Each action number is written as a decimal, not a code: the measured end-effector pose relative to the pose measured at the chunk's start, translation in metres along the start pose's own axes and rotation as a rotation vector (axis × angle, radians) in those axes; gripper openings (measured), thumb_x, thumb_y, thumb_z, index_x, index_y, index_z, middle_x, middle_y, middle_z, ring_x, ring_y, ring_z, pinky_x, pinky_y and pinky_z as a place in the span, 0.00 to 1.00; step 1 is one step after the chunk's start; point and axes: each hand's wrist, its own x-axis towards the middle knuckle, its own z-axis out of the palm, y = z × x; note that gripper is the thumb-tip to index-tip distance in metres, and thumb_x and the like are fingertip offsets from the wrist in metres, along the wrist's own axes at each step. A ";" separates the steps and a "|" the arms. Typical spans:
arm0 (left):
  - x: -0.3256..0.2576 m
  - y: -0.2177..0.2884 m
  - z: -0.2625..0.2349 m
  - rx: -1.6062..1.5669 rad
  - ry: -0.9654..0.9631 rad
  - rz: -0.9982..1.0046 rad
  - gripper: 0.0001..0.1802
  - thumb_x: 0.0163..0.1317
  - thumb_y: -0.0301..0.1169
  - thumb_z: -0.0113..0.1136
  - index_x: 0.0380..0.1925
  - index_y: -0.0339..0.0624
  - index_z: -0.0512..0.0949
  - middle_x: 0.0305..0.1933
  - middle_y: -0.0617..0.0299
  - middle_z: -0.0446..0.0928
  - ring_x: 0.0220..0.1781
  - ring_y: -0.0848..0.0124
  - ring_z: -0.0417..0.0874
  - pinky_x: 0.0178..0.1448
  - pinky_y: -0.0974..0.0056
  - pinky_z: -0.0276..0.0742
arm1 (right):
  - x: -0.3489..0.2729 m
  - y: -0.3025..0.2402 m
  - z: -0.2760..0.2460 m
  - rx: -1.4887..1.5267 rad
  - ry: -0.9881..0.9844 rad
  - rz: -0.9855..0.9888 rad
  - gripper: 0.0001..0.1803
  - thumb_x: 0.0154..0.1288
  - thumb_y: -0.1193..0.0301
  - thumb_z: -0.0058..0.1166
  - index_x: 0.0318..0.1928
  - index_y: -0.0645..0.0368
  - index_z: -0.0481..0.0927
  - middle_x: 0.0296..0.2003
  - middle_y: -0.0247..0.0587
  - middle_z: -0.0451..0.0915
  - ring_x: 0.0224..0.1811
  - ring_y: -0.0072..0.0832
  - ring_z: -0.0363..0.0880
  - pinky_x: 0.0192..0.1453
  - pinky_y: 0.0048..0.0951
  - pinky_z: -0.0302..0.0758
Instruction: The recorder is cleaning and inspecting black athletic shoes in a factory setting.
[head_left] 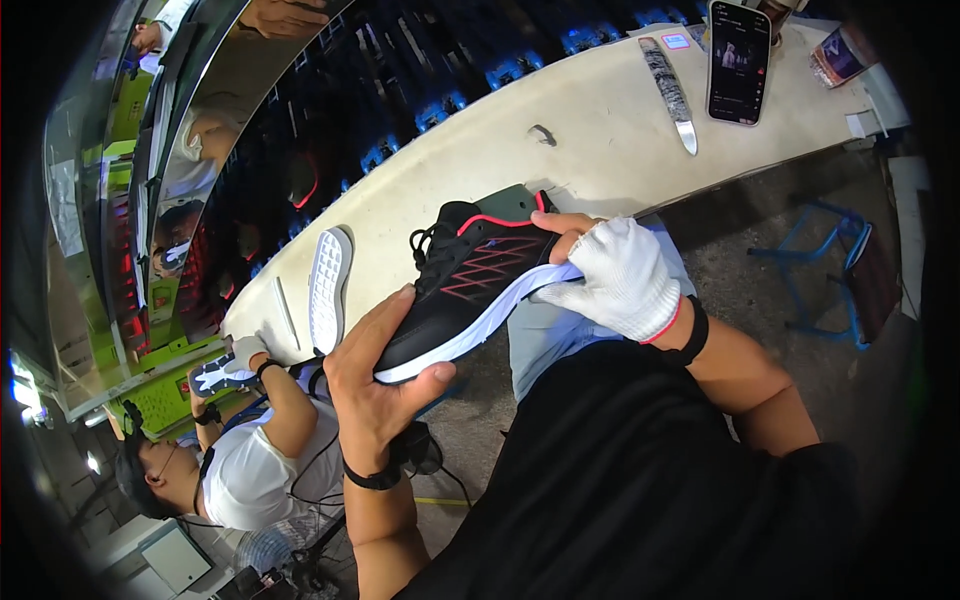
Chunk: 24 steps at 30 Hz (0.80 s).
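Between my two hands is a black sneaker (478, 272) with red trim, a red crisscross pattern on its side and black laces. A white sole (480, 335) runs along its lower edge and looks bent near the heel. My bare left hand (372, 365) is wrapped round the toe, thumb against the sole's edge. At the heel, my right hand (618, 278), in a white glove with bare fingertips, pinches the sole and the shoe's collar. Whether the sole is joined to the upper all along cannot be made out. Behind the shoe shows a dark green block (508, 203).
A loose white sole (328, 290) lies left on the pale bench (600, 130). A knife (670, 95) with wrapped handle and a phone (740, 62) are at the far right. A co-worker (250, 460) sits left. A blue-framed stool (850, 270) stands right. Dark machinery borders the bench.
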 end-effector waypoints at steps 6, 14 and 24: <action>0.009 0.027 0.004 0.042 0.045 0.238 0.40 0.46 0.41 0.91 0.58 0.34 0.87 0.58 0.40 0.89 0.57 0.50 0.94 0.62 0.54 0.90 | -0.005 -0.001 -0.018 -0.143 -0.088 0.162 0.26 0.48 0.63 0.82 0.45 0.56 0.82 0.63 0.42 0.89 0.40 0.43 0.90 0.46 0.41 0.83; 0.031 0.034 0.112 -0.322 0.340 0.609 0.36 0.48 0.27 0.90 0.54 0.43 0.76 0.51 0.51 0.79 0.53 0.53 0.83 0.55 0.54 0.82 | -0.007 -0.063 -0.102 0.324 0.270 -0.346 0.55 0.42 0.50 0.92 0.69 0.55 0.76 0.70 0.59 0.80 0.67 0.48 0.85 0.70 0.45 0.82; 0.027 0.037 0.153 -0.644 0.327 0.659 0.25 0.42 0.17 0.81 0.36 0.40 0.74 0.36 0.53 0.76 0.37 0.54 0.79 0.40 0.57 0.76 | -0.007 -0.053 -0.117 0.157 0.223 -0.250 0.42 0.40 0.53 0.92 0.52 0.62 0.85 0.48 0.51 0.91 0.55 0.47 0.93 0.61 0.41 0.86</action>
